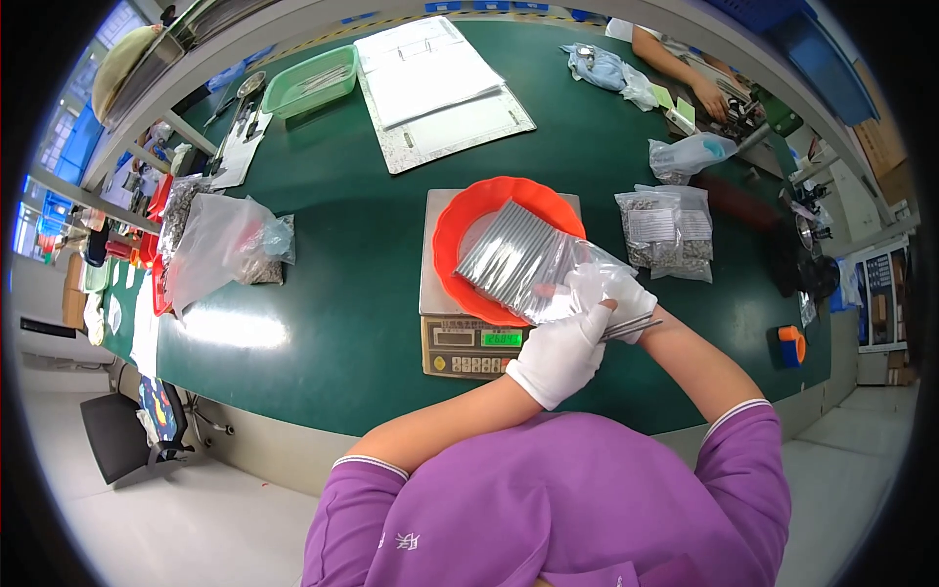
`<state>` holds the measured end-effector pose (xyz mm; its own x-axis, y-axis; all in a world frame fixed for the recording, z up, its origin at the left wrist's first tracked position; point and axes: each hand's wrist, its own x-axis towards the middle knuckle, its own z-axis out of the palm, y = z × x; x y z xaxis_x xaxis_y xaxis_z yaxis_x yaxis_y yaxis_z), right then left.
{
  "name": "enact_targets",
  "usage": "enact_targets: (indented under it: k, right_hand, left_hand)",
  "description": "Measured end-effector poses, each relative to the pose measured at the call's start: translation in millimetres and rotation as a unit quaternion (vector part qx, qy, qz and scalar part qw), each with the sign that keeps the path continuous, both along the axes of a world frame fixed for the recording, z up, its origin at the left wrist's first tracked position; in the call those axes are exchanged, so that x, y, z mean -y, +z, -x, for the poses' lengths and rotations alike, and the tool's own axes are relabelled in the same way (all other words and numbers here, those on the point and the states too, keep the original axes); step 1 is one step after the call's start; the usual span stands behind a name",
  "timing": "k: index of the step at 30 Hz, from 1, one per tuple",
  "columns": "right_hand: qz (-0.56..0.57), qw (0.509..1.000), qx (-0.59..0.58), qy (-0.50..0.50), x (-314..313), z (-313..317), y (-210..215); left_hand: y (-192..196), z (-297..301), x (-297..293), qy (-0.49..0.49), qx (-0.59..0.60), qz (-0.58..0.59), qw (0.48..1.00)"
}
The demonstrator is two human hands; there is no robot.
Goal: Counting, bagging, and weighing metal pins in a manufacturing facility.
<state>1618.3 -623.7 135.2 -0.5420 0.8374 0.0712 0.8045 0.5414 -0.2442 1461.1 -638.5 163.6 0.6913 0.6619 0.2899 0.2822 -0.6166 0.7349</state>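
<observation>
A clear plastic bag of thin metal rods [514, 256] lies slanted over a red scalloped bowl [452, 230]. The bowl rests on a weighing scale [440, 354] with a lit green display. My right hand [618, 292], in a white glove, grips the near end of the bag. Just below it, my left hand [562, 354], also gloved in white, is closed on a few loose metal rods [634, 329] that poke out to the right. The two hands touch or overlap, and the right fingers are partly hidden by the plastic.
Filled clear bags [667, 230] lie right of the scale; more bags [235, 245] sit at left. Farther back are an open binder [430, 73] and a green tray [311, 83]. A co-worker's arm [675, 64] reaches in at far right. Orange tape [792, 345] stands near the right edge.
</observation>
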Motion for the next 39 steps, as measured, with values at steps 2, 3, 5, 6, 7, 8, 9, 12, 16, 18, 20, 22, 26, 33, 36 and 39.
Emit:
enact_targets:
  k: [2, 3, 5, 6, 7, 8, 9, 12, 16, 18, 20, 22, 26, 33, 36, 39]
  right_hand:
    - [-0.008, 0.999, 0.032, 0.011, 0, 3, 18]
    - [-0.016, 0.998, 0.064, 0.024, -1, 6, 24]
    - [-0.001, 0.997, 0.069, 0.026, -4, 8, 23]
    - [0.011, 0.997, 0.073, 0.030, -5, 8, 21]
    - [0.014, 0.997, 0.073, 0.032, -9, 6, 14]
    - [-0.003, 0.995, 0.088, 0.041, -13, 0, 1]
    - [-0.019, 0.993, 0.104, 0.050, -15, -4, -11]
    - [0.139, 0.941, -0.296, -0.090, -10, -8, -42]
    - [-0.092, 0.993, 0.024, 0.070, -9, 11, 35]
    - [-0.034, 0.999, 0.014, 0.008, -5, 17, 44]
    - [-0.046, 0.999, 0.009, 0.003, -1, 12, 36]
    - [-0.059, 0.998, 0.004, 0.000, 1, 13, 32]
    - [-0.072, 0.997, -0.017, 0.004, -2, 15, 33]
    - [-0.023, 0.997, -0.039, 0.066, -14, 19, 35]
    - [-0.030, 0.995, -0.063, 0.073, -18, 25, 37]
    - [-0.062, 0.991, -0.091, 0.076, -18, 22, 29]
  left_hand:
    - [0, 0, 0, 0.000, -0.014, -0.006, 1.000]
    - [-1, 1, 0, 0.002, -0.016, -0.005, 1.000]
    - [-3, 0, -1, -0.004, -0.004, -0.010, 1.000]
    - [-5, -1, -2, -0.004, -0.002, -0.006, 1.000]
    - [-6, -1, -2, -0.005, -0.009, -0.021, 1.000]
    - [-7, -3, -1, -0.009, -0.015, -0.035, 0.999]
    - [-8, -5, -1, -0.010, -0.013, -0.032, 0.999]
    - [-4, -6, -1, -0.019, -0.006, -0.033, 0.999]
    - [-7, 9, 4, -0.100, -0.010, 0.012, 0.995]
    - [-8, 20, 7, -0.178, 0.050, 0.108, 0.977]
    - [-13, 33, 6, -0.138, 0.055, 0.152, 0.977]
    - [-20, 49, 5, -0.070, 0.048, 0.223, 0.971]
    - [-44, 65, 12, -0.010, 0.018, 0.325, 0.945]
    - [-53, 60, 7, 0.020, 0.040, 0.429, 0.902]
    - [-65, 58, 8, -0.008, 0.042, 0.451, 0.891]
    - [-67, 56, 10, -0.025, 0.062, 0.481, 0.874]
